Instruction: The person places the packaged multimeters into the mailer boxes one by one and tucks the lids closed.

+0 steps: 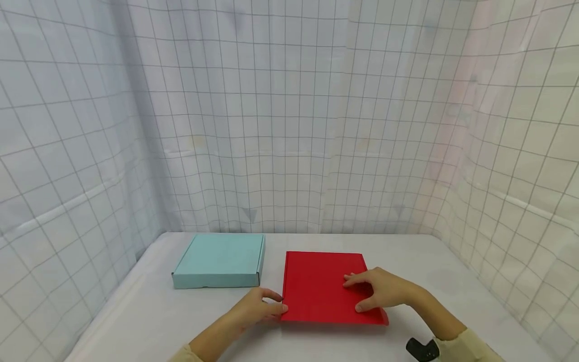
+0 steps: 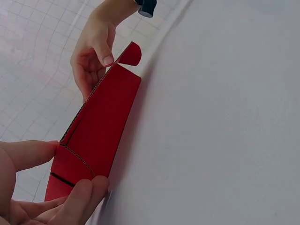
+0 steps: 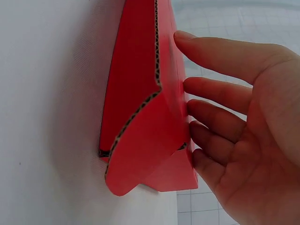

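Observation:
A flat red cardboard box (image 1: 323, 286) lies on the table in the head view, its lid lowered. My left hand (image 1: 258, 307) pinches its front left corner; in the left wrist view the thumb is at the upper edge and the fingers (image 2: 84, 192) press lower on the side. Over the right part of the lid, my right hand (image 1: 384, 289) rests its spread fingertips on the surface. At the right front corner a rounded flap (image 3: 136, 145) sticks out of the box, as the right wrist view shows. The box's underside is hidden.
A closed light blue cardboard box (image 1: 219, 261) lies left of the red one, farther back on the white-covered table (image 1: 149, 311). Grid-patterned white curtains (image 1: 298, 125) hang behind and along both sides. A black band (image 1: 422, 349) sits at the right wrist.

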`<action>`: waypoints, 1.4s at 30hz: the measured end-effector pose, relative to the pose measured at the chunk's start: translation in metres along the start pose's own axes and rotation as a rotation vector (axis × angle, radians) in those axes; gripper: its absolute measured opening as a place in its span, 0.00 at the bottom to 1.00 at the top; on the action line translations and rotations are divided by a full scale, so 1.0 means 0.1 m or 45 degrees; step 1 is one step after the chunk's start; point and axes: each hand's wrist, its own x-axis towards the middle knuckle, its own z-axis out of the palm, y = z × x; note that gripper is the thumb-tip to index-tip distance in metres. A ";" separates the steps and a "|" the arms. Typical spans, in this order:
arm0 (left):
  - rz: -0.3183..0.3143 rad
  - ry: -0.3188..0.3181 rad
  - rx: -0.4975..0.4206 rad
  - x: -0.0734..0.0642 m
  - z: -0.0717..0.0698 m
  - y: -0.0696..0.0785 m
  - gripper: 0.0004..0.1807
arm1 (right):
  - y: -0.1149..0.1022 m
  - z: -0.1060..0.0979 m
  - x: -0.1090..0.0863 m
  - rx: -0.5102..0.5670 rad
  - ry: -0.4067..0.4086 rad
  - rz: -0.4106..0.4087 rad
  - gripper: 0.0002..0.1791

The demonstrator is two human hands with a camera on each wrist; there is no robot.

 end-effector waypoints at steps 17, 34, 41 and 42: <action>0.049 0.021 0.202 0.01 -0.01 0.11 0.24 | -0.03 -0.02 0.00 0.039 -0.016 0.041 0.32; 0.160 0.033 0.383 0.04 0.00 0.11 0.20 | -0.03 -0.01 -0.01 0.047 -0.016 0.044 0.33; 0.239 0.081 0.542 0.08 0.01 0.11 0.33 | -0.02 0.00 -0.02 0.059 -0.008 0.030 0.32; 0.270 0.087 0.572 0.08 0.01 0.12 0.35 | -0.02 0.00 -0.02 0.062 -0.007 0.026 0.32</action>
